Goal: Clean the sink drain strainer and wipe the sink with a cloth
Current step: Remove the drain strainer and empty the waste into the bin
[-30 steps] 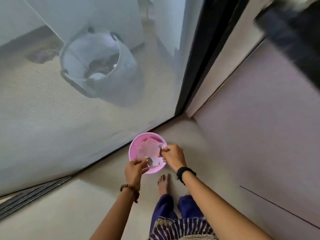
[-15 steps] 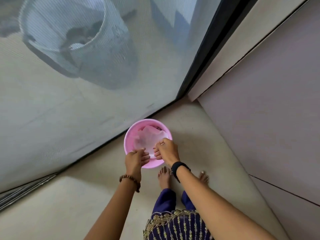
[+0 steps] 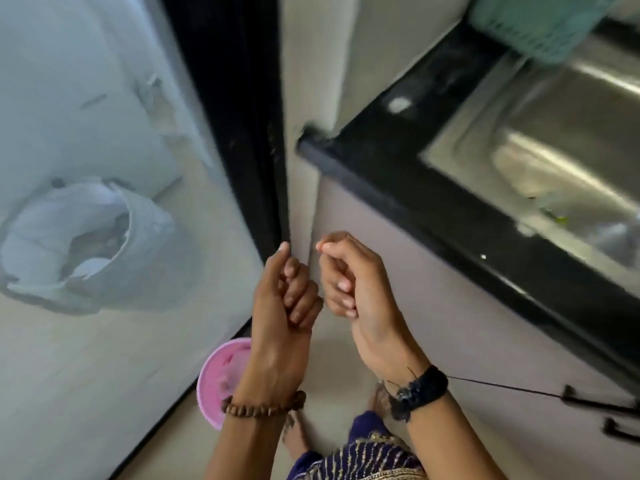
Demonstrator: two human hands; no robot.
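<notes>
Far left, behind a mesh screen [image 3: 114, 341]: a pale bucket [image 3: 86, 244] on the outer floor, scraps inside, blurred through the mesh. Black door frame [image 3: 242, 133] runs down the middle-left, ending by the hands.

Low centre-left: pink bowl [image 3: 216, 382] on the floor, beside the frame's foot, partly hidden by the left forearm. Something pale lies inside; cannot tell what.

Left hand [image 3: 282, 306] raised at mid-frame, palm toward the camera, fingers [image 3: 298, 289] curled in loosely, thumb up, holding nothing visible. Brown bead bracelet [image 3: 261, 405] on that wrist.

Right hand [image 3: 353, 282] just beside the left, nearly touching, fingers [image 3: 337, 271] also curled inward, index tip pressed to the thumb; whether it pinches anything is too small to tell. Black wristband [image 3: 419, 389] on that wrist, with a thin thread trailing right.

Below the hands: bare feet on the floor and the edge of a purple embroidered garment [image 3: 367, 459].

Right: black desk [image 3: 374, 140] edge above a pale cabinet front [image 3: 433, 296], with dark handles at the lower right. Steel sink [image 3: 540, 157] set into the desk, upper right, well apart from both hands. A few green bits lie in the basin near its right end. Strainer not clearly visible, motion-blurred. No cloth seen. A teal basket [image 3: 533, 22] sits at the top right, over the sink's far edge.
</notes>
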